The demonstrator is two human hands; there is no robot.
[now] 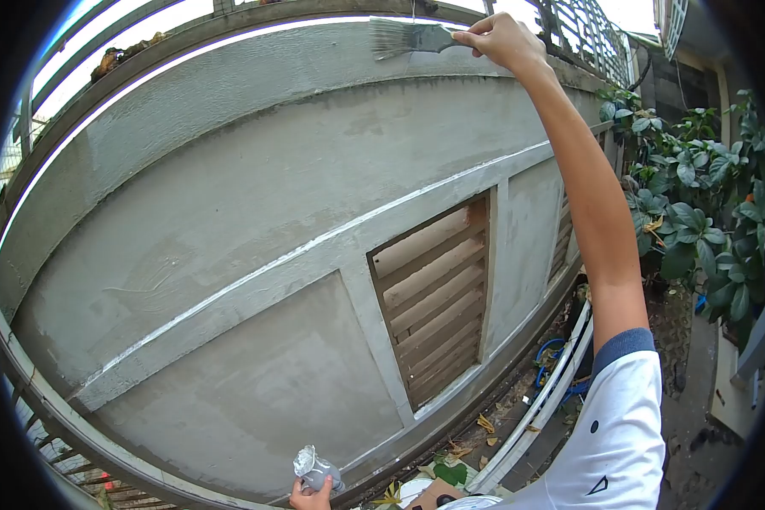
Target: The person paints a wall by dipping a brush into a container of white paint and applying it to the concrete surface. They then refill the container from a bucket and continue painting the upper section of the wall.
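Note:
Up at the top of the wall, my right hand [508,42] grips the handle of a wide paintbrush [408,38]. Its pale bristles point left and lie against the upper band of the grey wall [255,161]. Low in the view, my left hand [312,495] is wrapped round a small grey container [319,467] with a whitish, crumpled-looking top. This container is held in front of the lower wall panel, well below the brush.
A slatted vent [433,302] is set into the wall. Leafy plants [697,195] crowd the right side. White rails [552,374] and a blue hose [548,353] lie along the ground, among dry leaves. A metal fence [582,34] tops the wall.

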